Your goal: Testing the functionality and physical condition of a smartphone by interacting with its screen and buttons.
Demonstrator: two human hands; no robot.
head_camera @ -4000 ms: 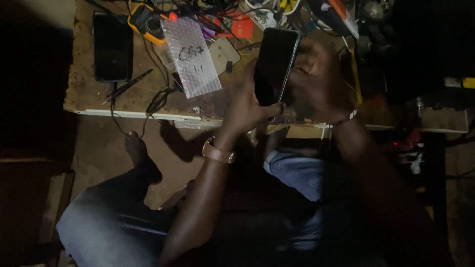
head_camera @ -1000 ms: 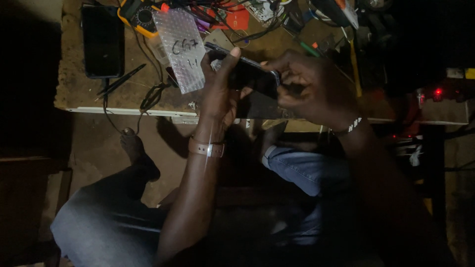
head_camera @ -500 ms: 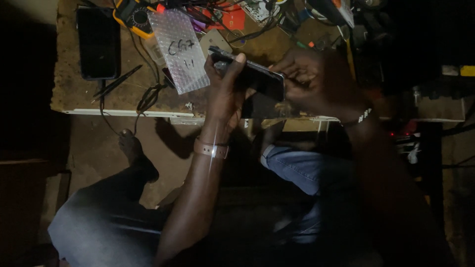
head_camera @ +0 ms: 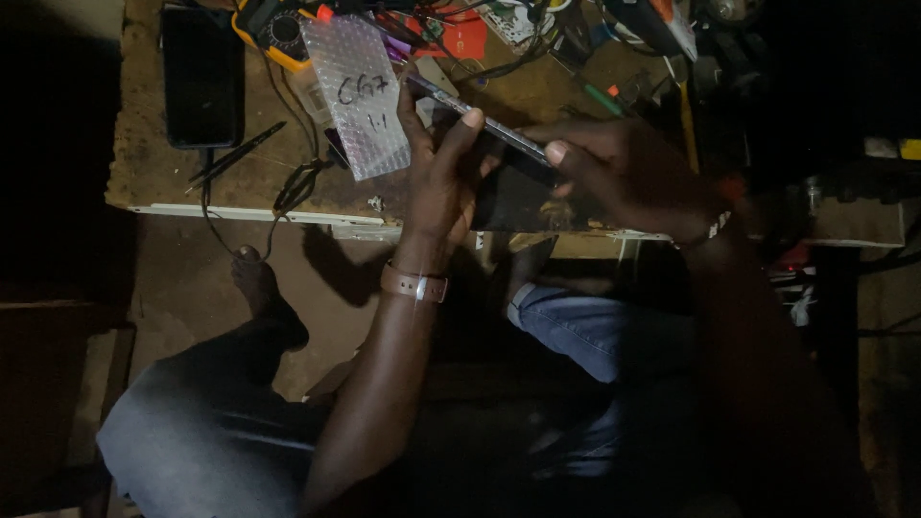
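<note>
Here, both hands hold a dark smartphone (head_camera: 489, 134) edge-on above the front part of the wooden surface (head_camera: 153, 173); the left hand (head_camera: 441, 182) grips its near end, thumb and fingers (head_camera: 459, 129) curled around the edge and pinching it; the right hand (head_camera: 633, 177) clasps the far end, its fingers (head_camera: 556, 153) pressed onto the phone's rim, the rest lost in shadow. The left wrist wears a brown watch strap (head_camera: 414, 284); the right wrist carries a beaded bracelet (head_camera: 715, 228). Just beside the left hand lies a bubble-wrap pouch (head_camera: 357, 96) with handwriting on it; farther left a second black phone (head_camera: 202, 77) rests flat, well apart from the hands; black tweezers (head_camera: 237, 152) lie between that phone and the pouch, near a dark cable (head_camera: 293, 187). A yellow multimeter (head_camera: 273, 29) sits at the back edge among tangled wires; below the surface, blue jeans (head_camera: 595, 331) cover the person's knee.
</note>
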